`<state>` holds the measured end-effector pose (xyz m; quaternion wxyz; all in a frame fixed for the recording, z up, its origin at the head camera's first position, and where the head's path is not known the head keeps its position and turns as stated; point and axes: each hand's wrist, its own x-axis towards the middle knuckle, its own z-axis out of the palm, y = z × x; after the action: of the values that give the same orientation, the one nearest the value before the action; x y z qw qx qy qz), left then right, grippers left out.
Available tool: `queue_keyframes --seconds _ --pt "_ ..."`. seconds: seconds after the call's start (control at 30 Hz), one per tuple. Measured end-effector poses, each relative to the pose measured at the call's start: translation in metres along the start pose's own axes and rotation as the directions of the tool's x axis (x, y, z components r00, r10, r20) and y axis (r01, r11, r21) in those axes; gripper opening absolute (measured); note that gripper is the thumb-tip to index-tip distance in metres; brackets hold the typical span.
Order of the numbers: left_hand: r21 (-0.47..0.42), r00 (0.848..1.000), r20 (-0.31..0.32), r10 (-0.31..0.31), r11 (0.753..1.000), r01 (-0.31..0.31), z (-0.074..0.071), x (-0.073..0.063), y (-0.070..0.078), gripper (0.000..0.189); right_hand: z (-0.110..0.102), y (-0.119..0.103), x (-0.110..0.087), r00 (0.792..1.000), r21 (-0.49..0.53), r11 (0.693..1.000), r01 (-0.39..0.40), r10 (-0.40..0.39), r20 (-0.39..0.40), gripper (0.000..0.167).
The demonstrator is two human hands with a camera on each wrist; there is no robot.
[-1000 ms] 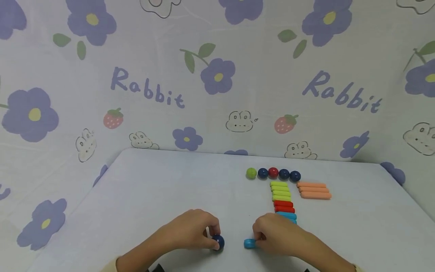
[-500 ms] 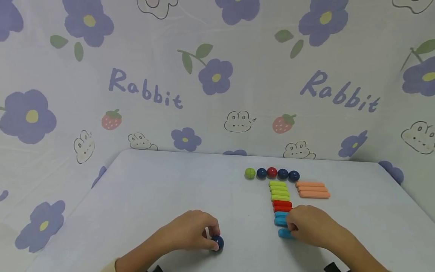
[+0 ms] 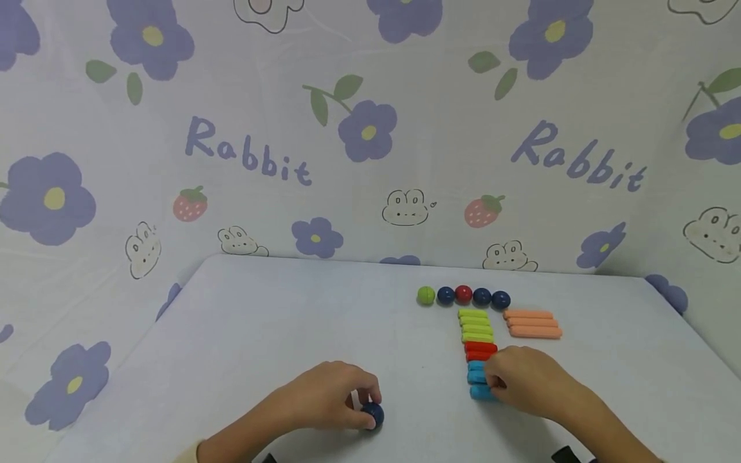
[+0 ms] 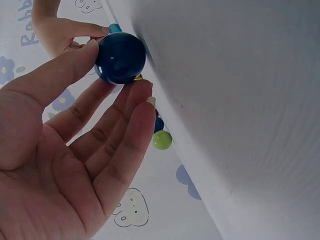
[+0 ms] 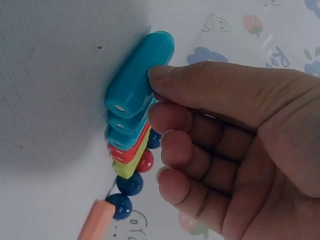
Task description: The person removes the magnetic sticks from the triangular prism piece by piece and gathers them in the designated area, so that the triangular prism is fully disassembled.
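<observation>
My left hand (image 3: 338, 395) pinches a dark blue ball (image 3: 373, 416) between thumb and fingers, low over the white table. In the left wrist view the glossy ball (image 4: 121, 57) sits at the thumb tip, with the other fingers loosely bent below. My right hand (image 3: 527, 382) holds a short blue stick (image 3: 481, 392) by its right end. The right wrist view shows the thumb on the stick's (image 5: 140, 72) edge, the fingers curled. This stick lies alongside two more blue sticks (image 3: 477, 376), at the near end of a column with red sticks (image 3: 480, 351) and yellow-green sticks (image 3: 476, 326).
Behind the column stands a row of balls: a green ball (image 3: 426, 295), a red ball (image 3: 464, 294) and several dark blue ones (image 3: 482, 296). To its right lie three orange sticks (image 3: 534, 324). A patterned cloth (image 3: 255, 193) hangs behind the white table (image 3: 278, 308).
My right hand has carried the blue stick right and away from me, up against the other blue sticks. My left hand stays nearly in place with the ball.
</observation>
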<state>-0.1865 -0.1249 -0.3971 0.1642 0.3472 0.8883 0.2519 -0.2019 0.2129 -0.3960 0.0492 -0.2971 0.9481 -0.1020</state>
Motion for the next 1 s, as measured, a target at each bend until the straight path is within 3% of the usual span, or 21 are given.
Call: queue_keyframes --seconds 0.2,0.43,0.57,0.8,0.93,1.0 --pt "0.001 1.000 0.010 -0.029 1.000 0.029 0.004 0.000 0.000 0.024 0.002 -0.005 0.001 1.000 -0.026 1.000 -0.009 0.008 -0.013 0.032" --pt "-0.218 1.000 -0.016 0.009 0.976 -0.012 0.003 0.002 0.001 0.048 0.002 -0.021 0.001 0.998 0.081 0.995 0.066 -0.067 0.014 0.014" --pt "-0.147 0.999 -0.041 -0.007 0.989 0.001 -0.001 0.002 0.003 0.048 0.001 -0.033 0.000 0.996 0.163 0.984 0.071 -0.078 0.039 0.026" --pt "-0.080 1.000 -0.029 0.006 0.997 -0.008 -0.003 0.002 0.001 0.034 0.010 -0.043 0.008 0.991 0.208 0.975 0.077 -0.097 0.088 0.062" --pt "-0.073 1.000 -0.025 0.013 0.997 -0.015 -0.002 0.003 -0.001 0.029 0.017 -0.044 0.017 0.986 0.206 0.968 0.142 -0.158 0.059 0.046" --pt "-0.067 0.999 -0.026 0.020 0.997 -0.021 -0.002 0.003 -0.001 0.027 0.014 -0.041 0.020 0.980 0.196 0.961 0.197 -0.195 -0.031 0.034"
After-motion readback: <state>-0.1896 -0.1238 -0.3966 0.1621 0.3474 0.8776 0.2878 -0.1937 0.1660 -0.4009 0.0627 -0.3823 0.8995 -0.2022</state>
